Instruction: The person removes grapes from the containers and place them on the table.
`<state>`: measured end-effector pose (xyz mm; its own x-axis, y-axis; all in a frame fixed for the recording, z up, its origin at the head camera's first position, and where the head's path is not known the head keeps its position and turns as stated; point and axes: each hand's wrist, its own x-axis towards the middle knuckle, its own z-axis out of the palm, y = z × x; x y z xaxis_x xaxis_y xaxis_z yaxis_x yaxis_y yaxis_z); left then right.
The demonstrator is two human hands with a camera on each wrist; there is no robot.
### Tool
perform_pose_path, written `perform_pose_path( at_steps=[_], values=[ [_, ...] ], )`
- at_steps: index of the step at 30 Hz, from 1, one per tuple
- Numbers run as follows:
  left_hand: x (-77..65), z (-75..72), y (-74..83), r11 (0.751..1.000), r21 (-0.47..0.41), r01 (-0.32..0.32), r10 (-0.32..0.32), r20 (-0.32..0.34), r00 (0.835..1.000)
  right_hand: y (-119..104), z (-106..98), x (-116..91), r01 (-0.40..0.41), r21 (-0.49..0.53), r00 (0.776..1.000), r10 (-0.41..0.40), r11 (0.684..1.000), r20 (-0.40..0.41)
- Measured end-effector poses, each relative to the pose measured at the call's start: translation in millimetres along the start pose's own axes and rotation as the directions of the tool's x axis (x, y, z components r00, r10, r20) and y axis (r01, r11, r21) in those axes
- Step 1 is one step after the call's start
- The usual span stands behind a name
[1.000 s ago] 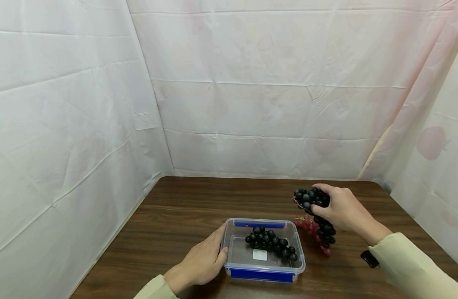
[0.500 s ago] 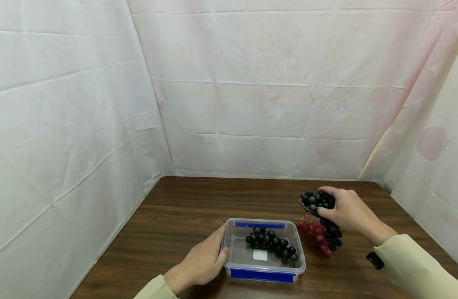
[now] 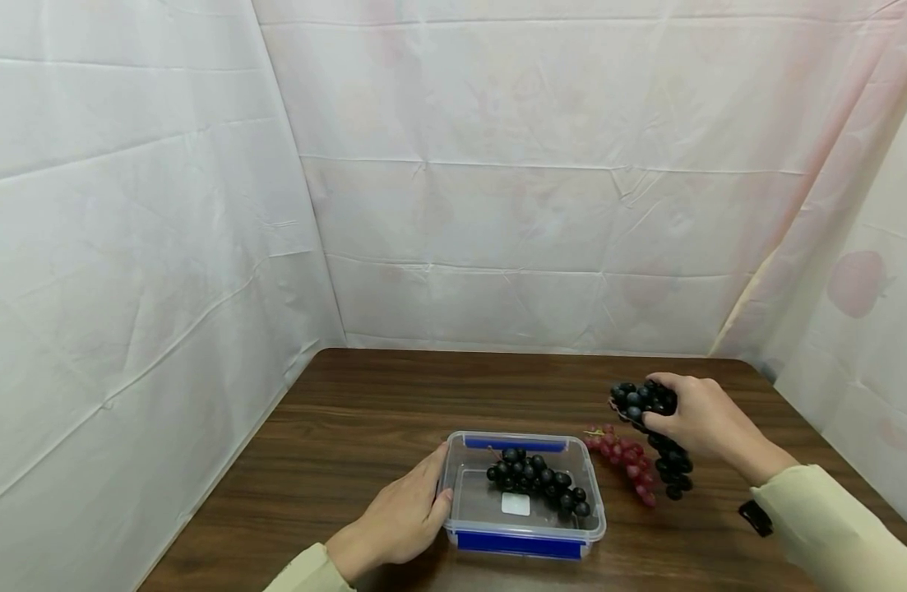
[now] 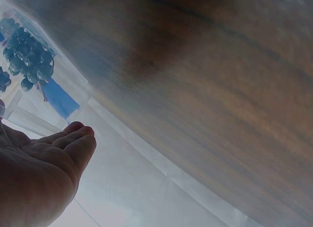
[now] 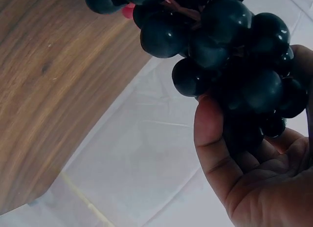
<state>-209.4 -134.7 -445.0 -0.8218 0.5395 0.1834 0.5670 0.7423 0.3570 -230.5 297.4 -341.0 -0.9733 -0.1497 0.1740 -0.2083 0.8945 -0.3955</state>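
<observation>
A clear plastic food container with blue side clips stands without a lid at the front of the table. Inside it lies a bunch of black grapes. My left hand rests along the container's left wall; its fingers look straight in the left wrist view. Over on the right, my right hand grips a second bunch of black grapes between thumb and fingers, its lower end hanging down. Red grapes lie on the table between the container and the held bunch.
The dark wooden table has white cloth hanging behind it and along both sides. A black band shows under the right sleeve.
My right hand has moved right and slightly nearer with its bunch of black grapes, uncovering more of the red grapes. My left hand and the container have stayed put.
</observation>
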Motion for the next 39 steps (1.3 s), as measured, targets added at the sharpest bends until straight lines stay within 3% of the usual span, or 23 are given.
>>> perform_pose_path(
  at_steps=[11,39],
  values=[
    [-0.6,-0.6,1.0,1.000,0.002,-0.001,0.001,0.002,1.000,10,7,-1,-0.040,-0.002,0.998,0.040,0.999,0.043],
    [0.0,2.0,-1.3,1.000,-0.007,0.012,-0.012,0.004,1.000,38,11,2,-0.075,-0.104,0.995,0.082,0.992,0.062]
  ],
)
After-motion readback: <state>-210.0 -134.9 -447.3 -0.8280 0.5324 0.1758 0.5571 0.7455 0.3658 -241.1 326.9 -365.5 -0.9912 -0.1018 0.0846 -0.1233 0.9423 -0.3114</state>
